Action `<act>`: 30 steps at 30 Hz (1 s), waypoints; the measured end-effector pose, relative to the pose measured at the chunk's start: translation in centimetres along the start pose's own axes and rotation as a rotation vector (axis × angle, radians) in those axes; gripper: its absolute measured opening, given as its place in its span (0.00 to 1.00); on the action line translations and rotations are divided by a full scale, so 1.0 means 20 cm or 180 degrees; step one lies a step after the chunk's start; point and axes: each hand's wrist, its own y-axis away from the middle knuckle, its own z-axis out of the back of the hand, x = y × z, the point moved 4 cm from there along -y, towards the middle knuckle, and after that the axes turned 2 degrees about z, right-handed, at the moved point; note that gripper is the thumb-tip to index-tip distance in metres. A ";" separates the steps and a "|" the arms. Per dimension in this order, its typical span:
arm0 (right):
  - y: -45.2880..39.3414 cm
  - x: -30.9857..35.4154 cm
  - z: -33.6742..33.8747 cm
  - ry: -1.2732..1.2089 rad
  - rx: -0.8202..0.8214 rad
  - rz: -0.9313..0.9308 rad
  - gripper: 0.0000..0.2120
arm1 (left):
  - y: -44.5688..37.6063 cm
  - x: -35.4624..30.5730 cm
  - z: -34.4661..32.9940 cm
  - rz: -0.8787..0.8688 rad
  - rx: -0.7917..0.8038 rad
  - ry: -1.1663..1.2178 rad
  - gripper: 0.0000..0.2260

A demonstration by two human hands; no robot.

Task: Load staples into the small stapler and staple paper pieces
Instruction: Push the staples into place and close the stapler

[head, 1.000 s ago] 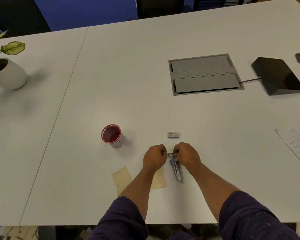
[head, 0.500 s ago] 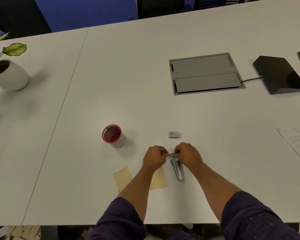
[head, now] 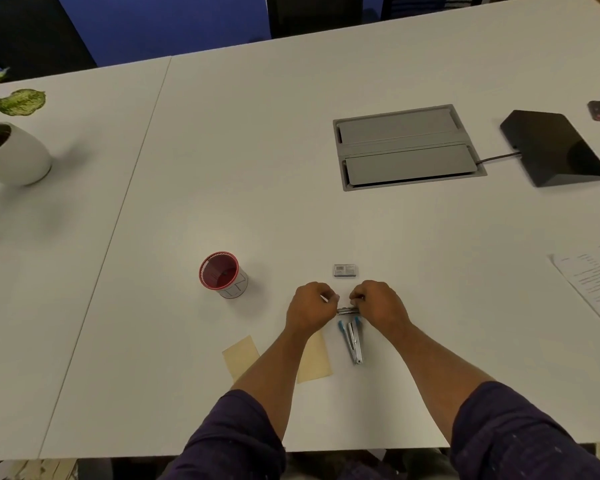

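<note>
Head view: the small stapler (head: 351, 337) lies opened on the white counter (head: 291, 168), its long axis running toward and away from the person. Its two blue-tipped ends spread apart at the far end, up by the hands, and the arms meet at the hinged metal end nearest the person. A short silvery strip of staples (head: 347, 310) sits crosswise just beyond those blue tips, its long axis left to right. The left hand (head: 310, 311) has its fingers curled and pinches the strip's left end; the right hand (head: 378, 304) has its fingers curled and pinches the right end. The stapler lies directly below the gap between the two hands, nearer the person, with its blue tips just beside the right hand's thumb side.

A small staple box (head: 344, 270) rests flat just beyond the hands; a barcode shows on its top, but its printing is too small to read. Two tan paper pieces (head: 240, 355) lie near the person, one partly hidden under the left forearm. A red-rimmed cup (head: 222, 274) stands to the left. A printed sheet (head: 593, 275) lies at the right edge, its lines of text unreadable.
</note>
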 end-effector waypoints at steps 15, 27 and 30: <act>-0.21 0.02 -0.01 -0.0155 0.0278 0.0034 0.25 | -0.21 -0.08 -0.09 -0.0168 0.0623 -0.0673 0.28; -0.22 0.03 -0.08 -0.0160 0.0152 0.0253 0.07 | -0.23 -0.07 -0.10 -0.0478 0.0417 -0.1017 0.17; -0.23 0.04 -0.07 -0.0108 0.0168 0.0289 0.09 | -0.22 -0.07 -0.08 -0.0569 0.0280 -0.1345 0.17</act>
